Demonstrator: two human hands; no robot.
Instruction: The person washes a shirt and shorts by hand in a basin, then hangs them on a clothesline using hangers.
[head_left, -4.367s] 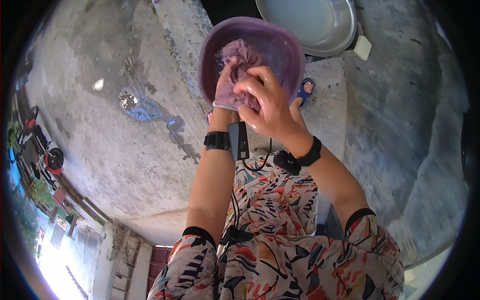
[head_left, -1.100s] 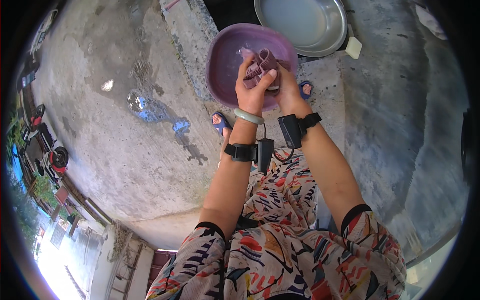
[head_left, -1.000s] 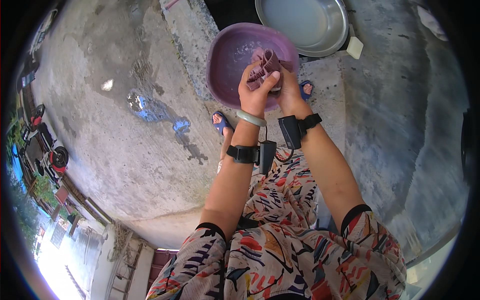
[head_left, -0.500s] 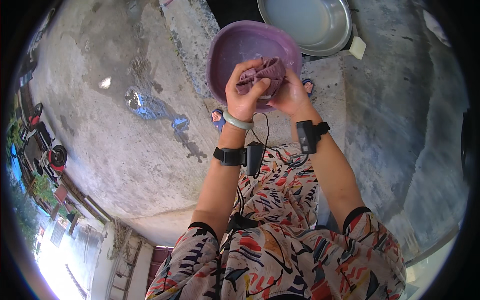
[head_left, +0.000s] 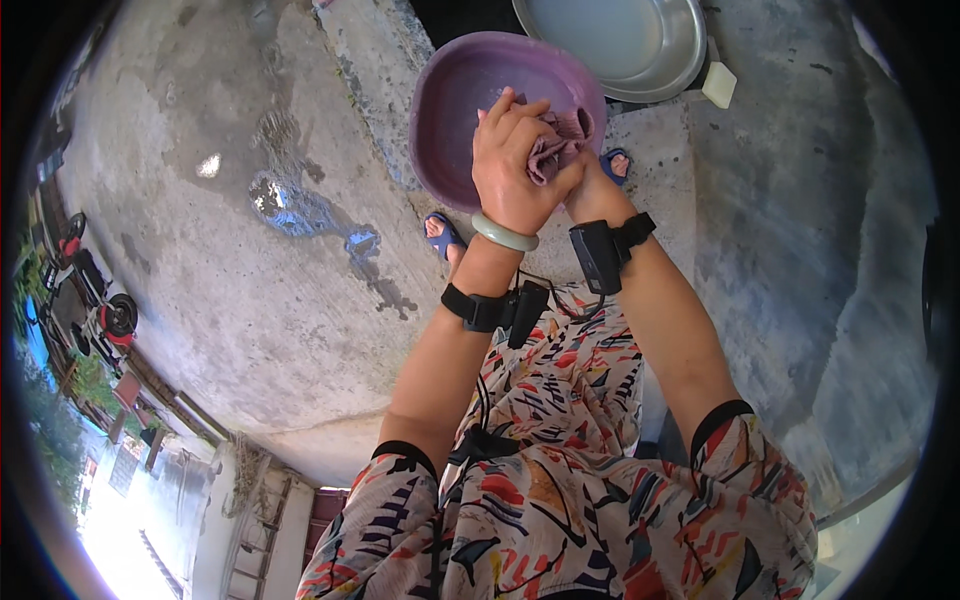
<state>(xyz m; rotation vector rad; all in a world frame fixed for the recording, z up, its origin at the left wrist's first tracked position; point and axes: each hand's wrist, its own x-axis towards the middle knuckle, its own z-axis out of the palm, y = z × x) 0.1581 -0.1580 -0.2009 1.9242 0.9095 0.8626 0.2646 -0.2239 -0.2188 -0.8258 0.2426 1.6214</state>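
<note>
the bare left hand (head_left: 515, 180) has rolled over in the last half second: its back now faces up and its fingers lie across the crumpled mauve ribbed cloth (head_left: 556, 152), which pokes out on the thumb side. the bare right hand (head_left: 597, 192) cups it from beside, so the grip is a two-handed hold, though the right fingers are mostly hidden. the cloth is above the rounded purple plastic basin (head_left: 432, 130); the squeezing looks unfinished.
</note>
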